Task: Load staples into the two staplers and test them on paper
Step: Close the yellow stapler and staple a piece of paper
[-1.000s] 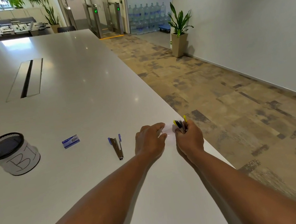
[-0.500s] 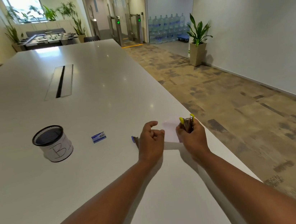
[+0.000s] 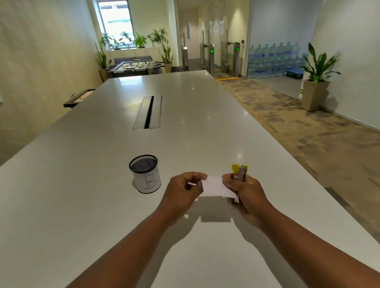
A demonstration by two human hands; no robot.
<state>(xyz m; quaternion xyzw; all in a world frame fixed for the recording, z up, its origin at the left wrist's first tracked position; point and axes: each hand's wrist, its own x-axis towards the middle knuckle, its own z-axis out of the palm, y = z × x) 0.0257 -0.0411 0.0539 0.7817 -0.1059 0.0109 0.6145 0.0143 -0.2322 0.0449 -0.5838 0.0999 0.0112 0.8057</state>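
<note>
Small slip of white paper (image 3: 215,187) held up off the table (image 3: 95,204), stretched between both hands. Left hand (image 3: 181,194) pinching the paper's left edge, thumb and fingers (image 3: 199,177) curled onto it. Right hand (image 3: 244,188) wrapped around a small yellow stapler (image 3: 241,172), nose pointing up and away, with the paper's right edge caught against the same hand; whether the edge sits inside the stapler's mouth cannot be told from here. Second stapler and the staple box not visible in this view. Black mesh cup (image 3: 145,174) marked "B" standing just left of the hands, well clear of the paper.

Likely step: testing the yellow stapler on the slip.

Handling, as a judgement: paper very light and floppy, easy to crease or tear at a pinched corner, so best kept taut between two edge grips with a gentle pull and no twisting. Stapler small, stiff and fairly light, plastic shell probably a little slick; best gripped across top and base near the front, where a squeeze drives the staple, with fingertips kept away from the mouth. Risk: paper sliding out of the mouth before the squeeze, or a staple landing too close to the edge.
</note>
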